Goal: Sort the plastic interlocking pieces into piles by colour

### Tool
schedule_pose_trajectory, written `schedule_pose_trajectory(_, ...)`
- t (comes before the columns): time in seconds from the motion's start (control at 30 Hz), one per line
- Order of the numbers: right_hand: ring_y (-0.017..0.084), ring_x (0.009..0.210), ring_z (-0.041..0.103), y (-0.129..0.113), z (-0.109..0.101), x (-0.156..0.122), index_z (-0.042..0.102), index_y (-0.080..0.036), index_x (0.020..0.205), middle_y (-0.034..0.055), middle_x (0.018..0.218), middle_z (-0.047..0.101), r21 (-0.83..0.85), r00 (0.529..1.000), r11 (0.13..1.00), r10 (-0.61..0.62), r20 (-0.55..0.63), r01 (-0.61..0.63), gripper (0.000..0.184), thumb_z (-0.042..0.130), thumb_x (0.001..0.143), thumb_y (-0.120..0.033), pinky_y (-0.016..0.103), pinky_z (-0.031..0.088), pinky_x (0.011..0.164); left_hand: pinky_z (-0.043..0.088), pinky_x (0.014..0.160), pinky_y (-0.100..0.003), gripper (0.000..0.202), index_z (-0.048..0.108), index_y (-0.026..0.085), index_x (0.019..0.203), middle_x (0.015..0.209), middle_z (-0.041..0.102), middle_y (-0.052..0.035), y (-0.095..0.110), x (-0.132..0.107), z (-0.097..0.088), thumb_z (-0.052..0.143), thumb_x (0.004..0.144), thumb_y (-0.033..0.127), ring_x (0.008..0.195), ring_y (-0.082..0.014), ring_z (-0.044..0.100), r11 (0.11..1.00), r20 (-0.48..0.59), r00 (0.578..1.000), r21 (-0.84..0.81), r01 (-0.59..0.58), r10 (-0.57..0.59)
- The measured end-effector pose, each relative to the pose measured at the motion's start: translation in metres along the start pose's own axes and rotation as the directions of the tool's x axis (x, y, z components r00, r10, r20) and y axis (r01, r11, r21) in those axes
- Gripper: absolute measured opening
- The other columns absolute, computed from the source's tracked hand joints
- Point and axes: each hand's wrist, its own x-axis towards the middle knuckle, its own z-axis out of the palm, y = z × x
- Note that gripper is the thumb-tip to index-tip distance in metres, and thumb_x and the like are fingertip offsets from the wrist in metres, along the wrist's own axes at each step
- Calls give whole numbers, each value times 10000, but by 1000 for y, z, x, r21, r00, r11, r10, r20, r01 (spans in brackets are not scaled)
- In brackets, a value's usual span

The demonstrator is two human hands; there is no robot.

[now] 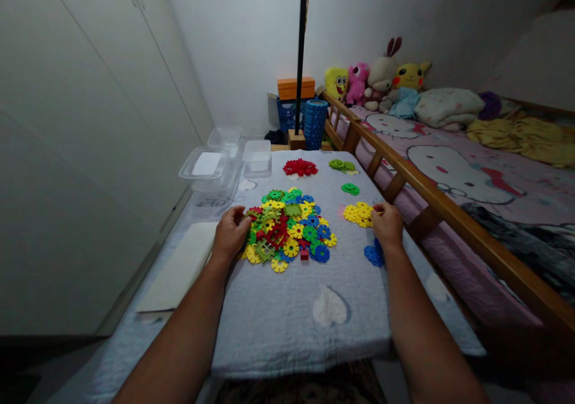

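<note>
A heap of mixed plastic snowflake discs (296,230) in red, green, yellow and blue lies in the middle of the cloth-covered table. My left hand (230,234) rests at the heap's left edge, fingers curled; whatever they hold is hidden. On the right, my right hand (388,225) pinches a yellow disc at the edge of a small yellow pile (358,213). Blue discs (374,254) lie just below that hand, partly covered by it. Farther back are separate piles of red pieces (300,167), dark green discs (350,189) and light green discs (340,165). A small red block (304,254) sits at the heap's front.
Clear plastic containers (204,164) stand at the back left, near a cream folder or board (184,266). Behind the table rises a black pole (300,57) on a wooden block. A bed with a wooden rail (404,176) borders the right side.
</note>
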Motion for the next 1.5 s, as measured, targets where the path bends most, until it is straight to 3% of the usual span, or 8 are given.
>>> schedule_pose_trajectory(0.33, 297, 985, 594, 12, -27, -30, 737, -226, 885, 108, 1018, 663, -215, 956, 970, -51, 288, 117, 183, 643, 781, -344, 449, 466, 859, 525, 956, -413, 416, 644, 183, 1085, 1025, 684, -78, 3, -1, 0, 643, 730, 400, 967, -235, 659, 1000, -17, 1000, -9, 12, -13)
schedule_pose_trajectory(0.53, 270, 886, 574, 36, -32, -50, 710, -249, 819, 81, 904, 627, -58, 910, 961, -236, 340, 271, 122, 678, 732, -327, 438, 490, 797, 526, 948, -407, 424, 644, 179, 1101, 1022, 677, -77, 1, -2, -1, 645, 742, 404, 954, -229, 652, 1000, -10, 1000, -15, -2, 2)
schedule_pose_trajectory(0.7, 257, 834, 579, 38, -37, -49, 650, -241, 691, 63, 808, 623, -41, 898, 962, -236, 372, 269, 73, 632, 749, -282, 442, 468, 822, 532, 935, -398, 400, 650, 183, 1087, 1013, 682, -71, 3, -5, -1, 642, 742, 386, 950, -225, 653, 1000, -8, 1000, -9, 1, -1)
schedule_pose_trajectory(0.83, 268, 905, 610, 10, -39, -43, 693, -229, 765, 80, 892, 662, -36, 884, 960, -239, 401, 276, 61, 652, 770, -274, 436, 465, 867, 534, 948, -413, 400, 649, 177, 1085, 1035, 686, -81, 2, -4, 0, 650, 740, 380, 969, -232, 656, 1000, -6, 1000, -13, 3, -3)
schedule_pose_trajectory(0.97, 261, 1055, 615, -40, -22, -46, 727, -201, 995, 100, 1054, 689, 164, 751, 893, -442, 491, 419, 189, 634, 832, -220, 412, 441, 986, 531, 967, -422, 403, 647, 177, 1094, 1068, 689, -91, 0, -3, 0, 654, 742, 373, 997, -239, 662, 1000, -3, 1000, -29, 9, -10)
schedule_pose_trajectory(1.07, 257, 1107, 592, -67, -3, -56, 701, -184, 1167, 124, 1152, 670, 215, 725, 869, -492, 483, 446, 335, 614, 844, -159, 398, 434, 1013, 533, 968, -429, 407, 644, 176, 1098, 1078, 691, -95, -1, -3, 0, 657, 740, 369, 1005, -244, 665, 999, -2, 1000, -38, 19, -19)
schedule_pose_trajectory(1.33, 234, 986, 579, -71, 11, -67, 677, -191, 929, 84, 995, 645, 260, 783, 897, -439, 442, 356, 163, 643, 775, -152, 362, 448, 923, 534, 960, -413, 408, 645, 180, 1102, 1062, 691, -89, 2, -4, 0, 648, 747, 381, 986, -236, 666, 1000, 4, 1000, -27, 13, -13)
schedule_pose_trajectory(1.5, 173, 731, 570, -59, -8, -58, 603, -215, 788, -3, 763, 618, 387, 814, 918, -288, 505, 85, 50, 597, 773, -262, 292, 442, 696, 531, 964, -421, 406, 648, 183, 1096, 1057, 691, -90, 2, -4, 0, 652, 744, 385, 984, -239, 663, 1000, 8, 1000, -13, 2, -2)
